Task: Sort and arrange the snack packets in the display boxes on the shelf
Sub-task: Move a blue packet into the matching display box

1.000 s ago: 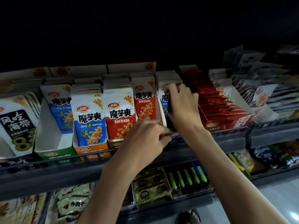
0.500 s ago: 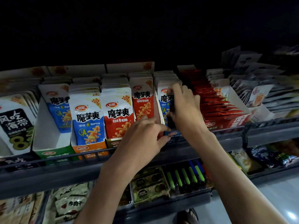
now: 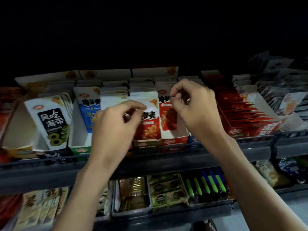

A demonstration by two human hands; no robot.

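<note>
Rows of upright snack packets stand in cardboard display boxes on the upper shelf. My left hand (image 3: 116, 125) is raised in front of the middle box, thumb and forefinger pinching the white top corner of its front red packet (image 3: 150, 129). My right hand (image 3: 196, 105) is beside it, fingers curled and pinching the top edge of the red packet (image 3: 165, 114) in the red-fronted box (image 3: 175, 140). That box has bare room in front of its packets. Blue packets (image 3: 88, 112) stand to the left in a green-fronted box (image 3: 80, 147); my left hand hides part of that row.
Seaweed packets with a black label (image 3: 50, 120) lean at the left. A box of red sachets (image 3: 241, 114) and loose pale packets (image 3: 286, 100) sit at the right. A dark rail (image 3: 225, 155) fronts the shelf. Below are lighters (image 3: 208, 184) and small snack packs (image 3: 165, 189).
Both hands rose from the box fronts to the packet tops. The right hand left the blue packets and shifted to the red row; the left hand now pinches a red packet's corner.
</note>
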